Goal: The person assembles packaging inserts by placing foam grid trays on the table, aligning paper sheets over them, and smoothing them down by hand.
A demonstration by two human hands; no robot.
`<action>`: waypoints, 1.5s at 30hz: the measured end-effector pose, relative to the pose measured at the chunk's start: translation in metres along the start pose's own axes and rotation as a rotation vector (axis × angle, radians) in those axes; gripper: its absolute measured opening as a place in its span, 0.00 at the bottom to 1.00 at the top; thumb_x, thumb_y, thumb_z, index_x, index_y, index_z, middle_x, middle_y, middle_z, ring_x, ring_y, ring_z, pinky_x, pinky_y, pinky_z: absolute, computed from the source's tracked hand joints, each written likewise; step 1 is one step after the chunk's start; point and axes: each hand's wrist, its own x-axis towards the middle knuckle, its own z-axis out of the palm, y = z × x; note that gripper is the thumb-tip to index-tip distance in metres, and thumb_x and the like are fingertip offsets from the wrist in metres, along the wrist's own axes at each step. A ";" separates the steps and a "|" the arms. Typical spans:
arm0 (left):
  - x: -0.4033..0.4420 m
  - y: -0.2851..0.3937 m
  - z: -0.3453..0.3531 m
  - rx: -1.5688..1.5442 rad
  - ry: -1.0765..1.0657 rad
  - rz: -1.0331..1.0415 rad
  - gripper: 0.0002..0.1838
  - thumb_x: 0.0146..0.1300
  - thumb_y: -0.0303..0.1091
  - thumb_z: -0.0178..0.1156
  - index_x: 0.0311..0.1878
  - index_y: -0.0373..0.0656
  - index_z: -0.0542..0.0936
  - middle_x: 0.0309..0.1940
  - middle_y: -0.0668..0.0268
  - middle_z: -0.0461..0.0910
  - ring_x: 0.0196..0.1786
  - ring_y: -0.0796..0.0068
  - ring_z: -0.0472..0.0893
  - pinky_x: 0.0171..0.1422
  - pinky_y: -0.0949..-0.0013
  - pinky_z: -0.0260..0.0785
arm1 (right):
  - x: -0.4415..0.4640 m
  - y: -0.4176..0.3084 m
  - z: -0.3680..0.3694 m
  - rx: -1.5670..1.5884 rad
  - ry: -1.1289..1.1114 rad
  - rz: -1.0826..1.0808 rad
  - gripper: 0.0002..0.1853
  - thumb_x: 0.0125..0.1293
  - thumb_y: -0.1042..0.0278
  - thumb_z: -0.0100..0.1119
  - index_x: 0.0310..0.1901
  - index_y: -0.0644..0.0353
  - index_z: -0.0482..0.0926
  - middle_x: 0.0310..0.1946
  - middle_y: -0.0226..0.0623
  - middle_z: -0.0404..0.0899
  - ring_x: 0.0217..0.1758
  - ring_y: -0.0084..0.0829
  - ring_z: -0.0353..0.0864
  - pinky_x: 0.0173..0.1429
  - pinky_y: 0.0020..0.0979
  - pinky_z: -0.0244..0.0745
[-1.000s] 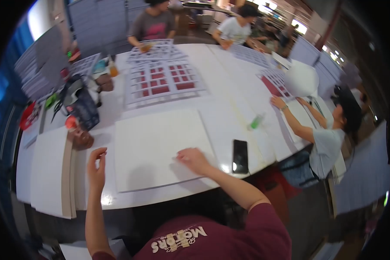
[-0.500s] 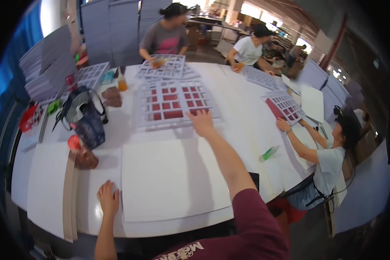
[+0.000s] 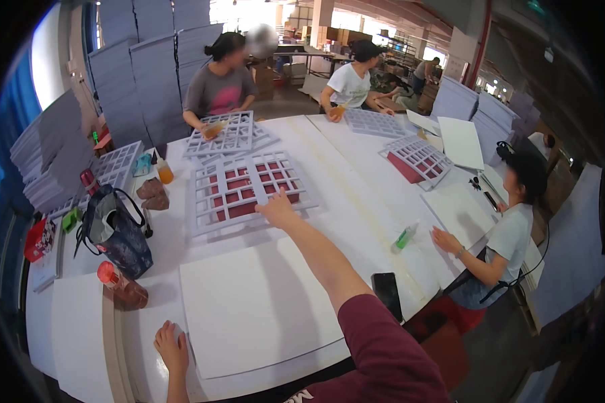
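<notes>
My right arm reaches across the table, and my right hand (image 3: 279, 209) touches the near edge of a white lattice frame (image 3: 259, 181) with its fingers stretched out. Dark red panels (image 3: 232, 209) show through the frame's openings; more lattice frames lie partly beneath and behind it. Close to me, a large white board (image 3: 249, 312) lies flat under my right forearm. My left hand (image 3: 172, 346) rests beside the board's left edge, fingers apart and holding nothing.
At left stand a stack of boards (image 3: 81, 336), a reddish-brown bottle (image 3: 124, 289) and a dark blue bag (image 3: 124, 242). A phone (image 3: 386, 295) and green bottle (image 3: 405, 238) lie at right. Three co-workers sit around the table near other lattice frames (image 3: 420, 160).
The view has shifted, and more of the phone shows. My right hand stays at the lattice frame's near edge. The co-worker at right has taken their hands off their lattice frame.
</notes>
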 end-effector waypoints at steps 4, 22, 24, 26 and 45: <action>-0.003 -0.002 0.002 -0.003 0.016 0.025 0.19 0.62 0.28 0.63 0.57 0.40 0.74 0.64 0.56 0.73 0.67 0.51 0.68 0.70 0.51 0.55 | -0.013 -0.001 -0.021 0.044 0.310 0.005 0.11 0.67 0.65 0.53 0.47 0.41 0.81 0.40 0.47 0.82 0.59 0.50 0.75 0.76 0.59 0.49; -0.011 0.001 -0.001 -0.002 0.103 0.115 0.17 0.65 0.31 0.60 0.56 0.41 0.75 0.63 0.55 0.74 0.67 0.53 0.69 0.69 0.52 0.58 | -0.360 -0.110 -0.125 0.150 0.445 -0.243 0.15 0.63 0.67 0.54 0.51 0.47 0.80 0.37 0.48 0.79 0.55 0.51 0.76 0.71 0.60 0.61; -0.009 -0.023 0.025 0.058 0.088 0.082 0.17 0.65 0.30 0.60 0.57 0.39 0.75 0.62 0.53 0.74 0.67 0.51 0.69 0.68 0.51 0.58 | -0.388 -0.125 -0.123 0.133 0.270 -0.297 0.14 0.63 0.66 0.54 0.50 0.45 0.81 0.33 0.44 0.78 0.55 0.50 0.76 0.70 0.61 0.60; -0.008 -0.010 0.014 0.055 0.081 0.077 0.18 0.64 0.30 0.60 0.57 0.38 0.75 0.62 0.52 0.75 0.66 0.51 0.70 0.68 0.51 0.59 | -0.397 -0.136 -0.112 0.131 0.152 -0.329 0.14 0.62 0.66 0.54 0.50 0.46 0.81 0.32 0.44 0.78 0.55 0.50 0.76 0.70 0.61 0.60; -0.082 0.005 -0.008 -0.574 0.212 -0.299 0.18 0.69 0.34 0.59 0.59 0.38 0.79 0.55 0.54 0.78 0.57 0.56 0.76 0.62 0.59 0.69 | -0.392 -0.120 -0.076 0.418 0.211 0.072 0.40 0.52 0.56 0.75 0.67 0.55 0.70 0.56 0.48 0.76 0.61 0.46 0.73 0.68 0.52 0.63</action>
